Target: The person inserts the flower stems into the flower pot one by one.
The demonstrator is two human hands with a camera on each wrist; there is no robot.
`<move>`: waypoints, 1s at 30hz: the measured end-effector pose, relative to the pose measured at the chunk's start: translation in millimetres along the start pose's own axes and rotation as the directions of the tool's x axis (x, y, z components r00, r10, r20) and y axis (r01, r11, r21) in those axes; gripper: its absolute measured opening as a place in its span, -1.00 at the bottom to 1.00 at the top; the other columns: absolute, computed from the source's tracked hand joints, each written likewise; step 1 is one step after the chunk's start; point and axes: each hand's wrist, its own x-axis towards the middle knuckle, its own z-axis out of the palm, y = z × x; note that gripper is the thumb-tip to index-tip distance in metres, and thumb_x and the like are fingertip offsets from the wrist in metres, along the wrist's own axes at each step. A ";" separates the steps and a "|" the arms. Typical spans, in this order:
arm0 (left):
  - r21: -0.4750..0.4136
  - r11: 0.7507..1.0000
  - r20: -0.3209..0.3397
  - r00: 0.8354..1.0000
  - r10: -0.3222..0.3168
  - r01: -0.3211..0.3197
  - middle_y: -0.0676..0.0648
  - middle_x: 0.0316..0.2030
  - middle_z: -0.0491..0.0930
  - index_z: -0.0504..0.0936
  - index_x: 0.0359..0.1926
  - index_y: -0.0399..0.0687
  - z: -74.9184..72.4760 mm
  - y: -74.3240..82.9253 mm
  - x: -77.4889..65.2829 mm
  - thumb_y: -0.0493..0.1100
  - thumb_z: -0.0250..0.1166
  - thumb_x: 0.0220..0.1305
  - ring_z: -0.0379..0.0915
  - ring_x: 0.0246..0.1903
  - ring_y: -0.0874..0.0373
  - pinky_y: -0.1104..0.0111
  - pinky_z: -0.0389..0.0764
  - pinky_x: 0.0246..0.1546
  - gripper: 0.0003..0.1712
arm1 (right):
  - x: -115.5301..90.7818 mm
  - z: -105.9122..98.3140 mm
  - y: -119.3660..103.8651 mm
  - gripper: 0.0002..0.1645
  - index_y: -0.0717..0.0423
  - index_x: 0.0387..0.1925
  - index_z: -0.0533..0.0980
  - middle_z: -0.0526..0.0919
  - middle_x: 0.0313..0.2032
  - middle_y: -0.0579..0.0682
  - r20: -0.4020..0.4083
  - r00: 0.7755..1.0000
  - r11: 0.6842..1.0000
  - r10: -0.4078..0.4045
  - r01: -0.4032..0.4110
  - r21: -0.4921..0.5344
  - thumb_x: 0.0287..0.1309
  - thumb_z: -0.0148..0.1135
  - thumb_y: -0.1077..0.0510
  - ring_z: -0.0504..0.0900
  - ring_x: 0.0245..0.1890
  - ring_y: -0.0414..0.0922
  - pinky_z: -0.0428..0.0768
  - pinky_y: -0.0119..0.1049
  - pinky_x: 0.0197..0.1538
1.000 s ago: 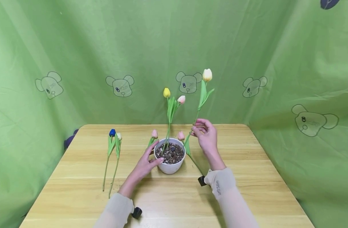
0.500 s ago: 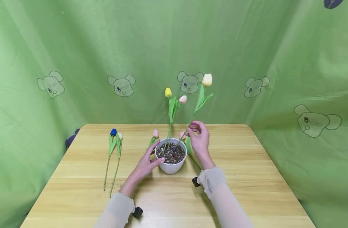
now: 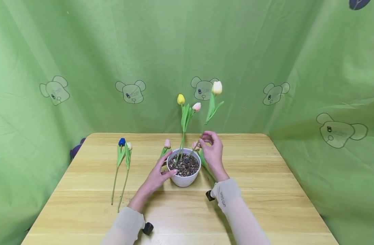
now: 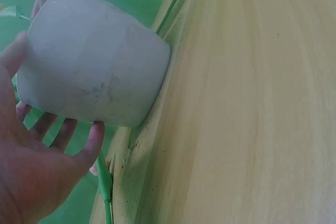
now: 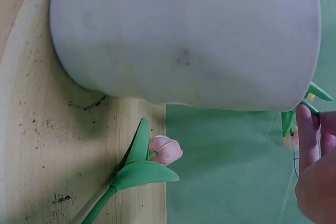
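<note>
In the head view a white flowerpot (image 3: 182,181) full of dark soil stands mid-table. My left hand (image 3: 156,177) grips its left side, thumb over the near rim; the left wrist view has the fingertips (image 4: 94,132) against the pot wall. A cream artificial tulip (image 3: 217,87) leans to the right, and my right hand (image 3: 213,149) pinches its stem between thumb and fingers. The stem's lower end reaches the soil at the pot's right side. Two tulips, one yellow (image 3: 180,99) and one pale pink (image 3: 196,107), rise from the soil.
A blue tulip (image 3: 122,142) and a white tulip (image 3: 129,146) lie on the table (image 3: 82,190) at the left. One pink tulip (image 3: 167,143) lies behind the pot, another pink tulip (image 5: 166,150) to its right. Green curtains (image 3: 162,44) surround the table.
My right hand has moved left and slightly down with the cream tulip, bringing its stem end from the pot's right rim into the soil. The left hand stays on the pot.
</note>
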 end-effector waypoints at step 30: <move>-0.008 1.000 -0.003 1.000 0.004 -0.004 -0.12 0.61 0.09 0.12 0.62 0.39 -0.3 1.5 -1.0 0.01 0.44 0.33 0.20 0.49 -0.26 -0.02 0.54 0.36 -0.03 | -11.5 14.1 19.0 -0.74 0.37 -0.05 0.55 0.69 -0.19 0.23 0.215 0.969 0.971 -0.124 0.163 -0.174 0.21 0.30 0.49 0.69 -0.22 0.05 0.78 -0.43 -0.21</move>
